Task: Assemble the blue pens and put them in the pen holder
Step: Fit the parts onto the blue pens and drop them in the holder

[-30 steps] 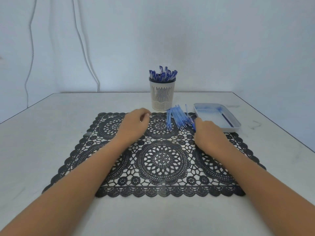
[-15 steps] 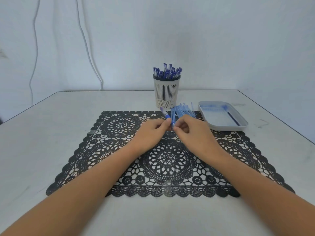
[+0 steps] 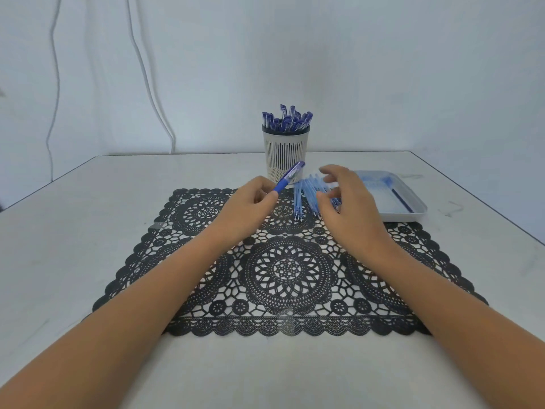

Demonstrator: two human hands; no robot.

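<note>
My left hand [image 3: 250,202] pinches a blue pen [image 3: 289,176] by its grip end, and the pen slants up and to the right in front of the pen holder. The white slotted pen holder [image 3: 285,156] stands behind the mat with several capped blue pens [image 3: 287,118] sticking out of it. A pile of light blue pen parts [image 3: 306,196] lies on the far edge of the mat. Over that pile hovers my right hand [image 3: 345,208], fingers spread and holding nothing.
A black lace placemat [image 3: 283,270] covers the middle of the white table [image 3: 73,231]. A white tray [image 3: 410,215] with one dark blue part [image 3: 400,198] sits to the right of the pile. White cables hang down the wall behind.
The hands were together on the pen half a second ago. Now my right hand has let go and moved right over the pile, while my left hand has lifted the pen towards the holder.
</note>
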